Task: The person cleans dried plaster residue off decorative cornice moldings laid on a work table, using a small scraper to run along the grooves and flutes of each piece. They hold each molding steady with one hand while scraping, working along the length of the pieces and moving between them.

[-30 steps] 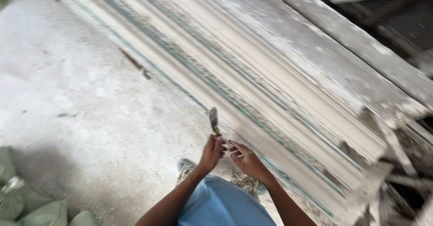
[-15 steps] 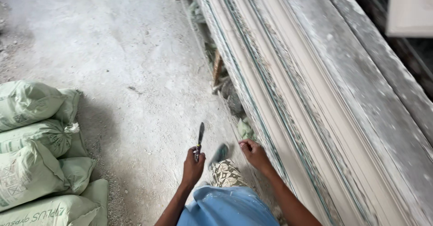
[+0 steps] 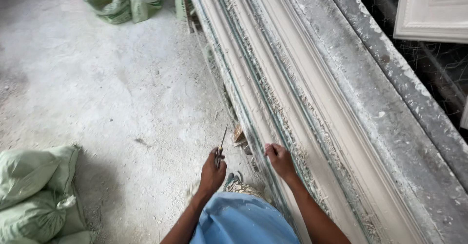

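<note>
My left hand (image 3: 212,173) grips a thin metal blade tool (image 3: 222,144) that points up and away from me, held over the floor just left of the bench. My right hand (image 3: 280,159) rests with curled fingers on the near edge of a long white plaster cornice moulding (image 3: 292,93). The moulding lies on a dusty bench and runs from the top middle down to the lower right. Rough plaster fibres stick out along its ridges. My blue garment (image 3: 241,222) fills the bottom middle.
Green sacks (image 3: 36,195) are piled at the lower left, and more sacks (image 3: 122,0) lie at the top. The grey concrete floor (image 3: 107,88) is dusty. A white framed plaster panel (image 3: 434,10) stands at the upper right. A wide dusty board (image 3: 390,103) runs beside the moulding.
The view has swung along the moulding, so the sacks have come into sight. My hands moved apart: the left one drew the blade away from the moulding while the right one stays on its edge.
</note>
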Tool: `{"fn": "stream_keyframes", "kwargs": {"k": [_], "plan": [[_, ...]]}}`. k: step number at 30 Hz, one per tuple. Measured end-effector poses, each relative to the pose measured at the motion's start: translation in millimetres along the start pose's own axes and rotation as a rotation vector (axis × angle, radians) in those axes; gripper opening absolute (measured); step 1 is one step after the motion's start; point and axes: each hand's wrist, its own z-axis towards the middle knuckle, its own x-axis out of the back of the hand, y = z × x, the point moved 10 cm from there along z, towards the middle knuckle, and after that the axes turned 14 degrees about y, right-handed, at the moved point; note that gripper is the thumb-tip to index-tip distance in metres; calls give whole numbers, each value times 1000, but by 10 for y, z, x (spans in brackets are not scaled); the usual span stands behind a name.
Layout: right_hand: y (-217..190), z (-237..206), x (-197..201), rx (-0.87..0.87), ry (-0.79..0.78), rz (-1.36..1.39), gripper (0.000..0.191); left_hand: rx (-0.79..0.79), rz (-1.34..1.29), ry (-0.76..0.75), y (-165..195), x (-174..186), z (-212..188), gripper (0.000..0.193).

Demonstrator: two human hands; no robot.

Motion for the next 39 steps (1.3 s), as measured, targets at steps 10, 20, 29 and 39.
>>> {"fn": "stream_keyframes", "kwargs": {"k": [10,20,29,39], "plan": [[-275,2213,660,-8,206,-15,39,-51,-51,-212,728,-1243,2668,59],[-318,4771,142,-20,440,-414,49,-525,-102,-135,1539,-2762,6056,65],[0,5815,-56,-614,322,-611,103,-299,-51,-119,1887,-4181,7024,72],[6,5835,-41,-618,356,-652,100,-71,-136,-124,1918,-4465,7148,64]]}}
